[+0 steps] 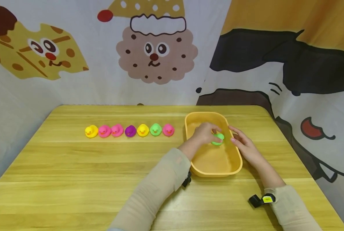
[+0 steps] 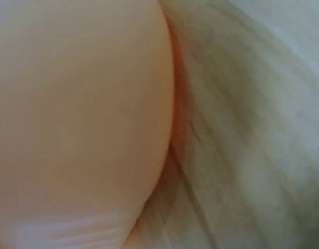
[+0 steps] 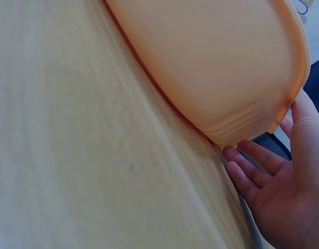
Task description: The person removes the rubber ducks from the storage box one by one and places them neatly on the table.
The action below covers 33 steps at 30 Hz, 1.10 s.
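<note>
My left hand (image 1: 205, 134) reaches down into a yellow-orange plastic basin (image 1: 213, 175). Its thumb and fingers grip a green rubber duck (image 1: 217, 140), partly covered by them. At the basin's right side, my right hand (image 1: 247, 150) holds the rim, thumb over the edge. In the right wrist view, the right hand's other fingers (image 3: 255, 166) lie along the outside, low at the ribbed corner of the basin (image 3: 211, 57). Only the outer wall of the basin (image 2: 81, 114) and the tabletop fill the left wrist view; the left hand is out of that view.
Left of the basin, a row of small rubber ducks runs across the wooden table (image 1: 88, 179): yellow (image 1: 91, 131), several pink (image 1: 104, 131), purple (image 1: 130, 131), another yellow (image 1: 143, 130) and green (image 1: 155, 129). A cartoon-printed curtain (image 1: 93, 89) hangs behind the table.
</note>
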Available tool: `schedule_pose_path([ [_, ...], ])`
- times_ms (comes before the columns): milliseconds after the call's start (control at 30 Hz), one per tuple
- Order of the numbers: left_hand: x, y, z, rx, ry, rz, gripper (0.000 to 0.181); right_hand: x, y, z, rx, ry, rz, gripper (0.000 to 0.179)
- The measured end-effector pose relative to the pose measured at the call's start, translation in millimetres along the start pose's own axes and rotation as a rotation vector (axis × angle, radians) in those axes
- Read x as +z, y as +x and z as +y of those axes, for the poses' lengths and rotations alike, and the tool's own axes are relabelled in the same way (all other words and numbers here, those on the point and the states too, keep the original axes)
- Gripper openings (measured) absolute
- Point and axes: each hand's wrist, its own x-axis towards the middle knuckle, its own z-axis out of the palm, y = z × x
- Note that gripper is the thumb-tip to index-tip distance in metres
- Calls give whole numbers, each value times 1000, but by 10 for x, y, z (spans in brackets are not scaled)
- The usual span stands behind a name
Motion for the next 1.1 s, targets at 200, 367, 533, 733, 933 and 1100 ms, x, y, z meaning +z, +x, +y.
schedule_pose_path([
  [200,10,-12,18,-15,15,2,39,-10,-1,12,4,-11,1,53],
  [367,20,-9,23,-15,44,11,36,-18,4,26,-1,-7,-4,53],
  [533,24,-4,19,-2,91,17,32,-14,5,32,-9,-5,-8,53],
  [733,23,-16,20,4,101,20,29,-10,10,44,-19,-7,-9,52],
  [933,7,-28,30,-3,90,34,28,-8,11,53,-31,-8,-1,51],
  [1100,-13,-31,40,5,96,50,26,-12,5,53,-24,-5,0,52],
])
